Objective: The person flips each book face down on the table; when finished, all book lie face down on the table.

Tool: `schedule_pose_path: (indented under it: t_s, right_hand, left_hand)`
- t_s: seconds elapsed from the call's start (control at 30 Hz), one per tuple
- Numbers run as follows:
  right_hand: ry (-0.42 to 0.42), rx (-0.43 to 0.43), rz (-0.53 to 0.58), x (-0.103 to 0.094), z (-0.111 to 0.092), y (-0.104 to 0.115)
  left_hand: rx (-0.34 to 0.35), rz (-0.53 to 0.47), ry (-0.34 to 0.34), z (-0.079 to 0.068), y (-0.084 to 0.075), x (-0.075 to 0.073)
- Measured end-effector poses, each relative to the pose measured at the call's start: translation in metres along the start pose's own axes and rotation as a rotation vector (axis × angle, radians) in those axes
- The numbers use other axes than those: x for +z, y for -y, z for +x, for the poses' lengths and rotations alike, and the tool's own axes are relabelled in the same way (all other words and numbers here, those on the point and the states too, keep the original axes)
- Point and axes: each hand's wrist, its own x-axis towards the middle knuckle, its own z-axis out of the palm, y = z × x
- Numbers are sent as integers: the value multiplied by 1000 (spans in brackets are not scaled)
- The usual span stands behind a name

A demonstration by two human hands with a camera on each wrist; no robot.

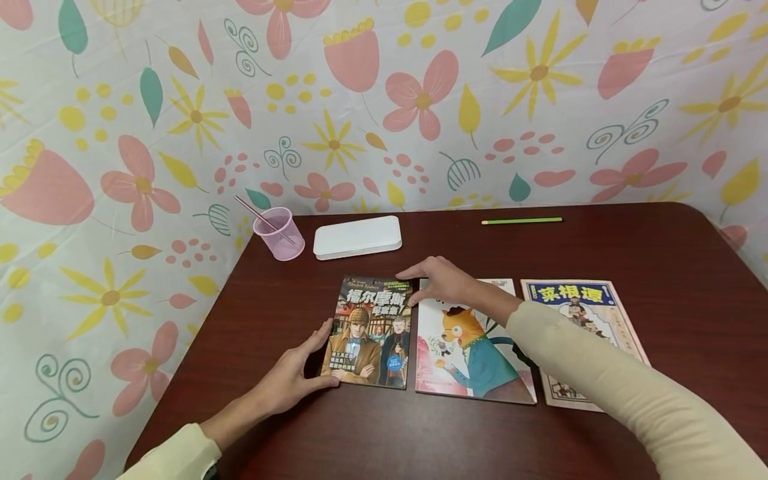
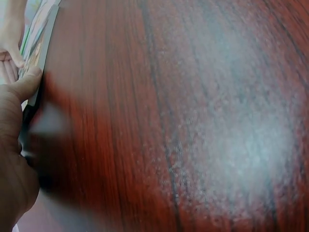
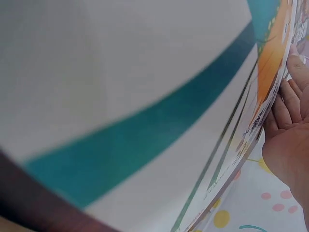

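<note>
A detective comic book (image 1: 367, 333) with a man in a brown cap on its cover lies face up on the table. My left hand (image 1: 292, 373) is at its left side, fingers along the edge and thumb by the lower left corner; that thumb also shows at the book's edge in the left wrist view. Across the top right corner reaches my right hand (image 1: 441, 281), its index finger at the upper edge and its thumb by the right edge. Under the right forearm, partly covered, lies a picture book (image 1: 444, 373) with an orange fox-like animal.
Farther right is a third book (image 1: 576, 293) with a blue title band, partly hidden by the right sleeve. At the back stand a pink mesh cup (image 1: 285, 243) holding a thin stick, a white case (image 1: 358, 237) and a green pencil (image 1: 522, 221). A flowered cloth (image 1: 372, 133) hangs behind the table.
</note>
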Motion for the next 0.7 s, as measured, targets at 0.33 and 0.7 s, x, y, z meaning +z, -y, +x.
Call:
schedule_pose_path:
  t_s: [0.33,0.7]
  right_hand:
    - [33,17,-18,0,-1,1]
    - [-43,-55,-15,1,3,-1]
  left_hand:
    - [84,-84,6,1,3,-8]
    - [124,-175,-31,0,-1,-11]
